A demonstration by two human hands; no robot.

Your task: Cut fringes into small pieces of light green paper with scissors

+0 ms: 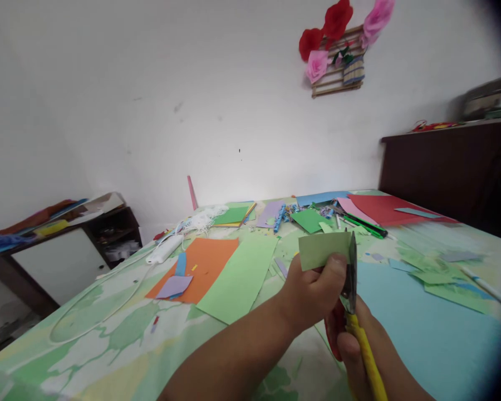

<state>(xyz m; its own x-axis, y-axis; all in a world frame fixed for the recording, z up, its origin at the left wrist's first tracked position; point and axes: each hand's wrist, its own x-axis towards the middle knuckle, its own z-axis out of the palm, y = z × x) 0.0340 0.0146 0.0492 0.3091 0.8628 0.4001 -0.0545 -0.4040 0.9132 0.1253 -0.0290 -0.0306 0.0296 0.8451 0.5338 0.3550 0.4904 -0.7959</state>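
Note:
My left hand [313, 289] pinches a small light green paper piece [323, 249] and holds it up over the table. My right hand [361, 345] grips scissors [353, 278] with yellow and red handles. Their metal blades point up along the right edge of the green piece. Both hands hover above the table with its green patterned cloth [121, 340], beside a large light blue sheet [426, 323].
Paper sheets lie about: orange [204, 262], light green [242, 275], red [384, 209], purple and dark green. A white power strip [165, 249] with its cord lies to the left. A low shelf [58, 250] stands left, a dark cabinet [446, 167] right. Paper flowers [338, 39] hang on the wall.

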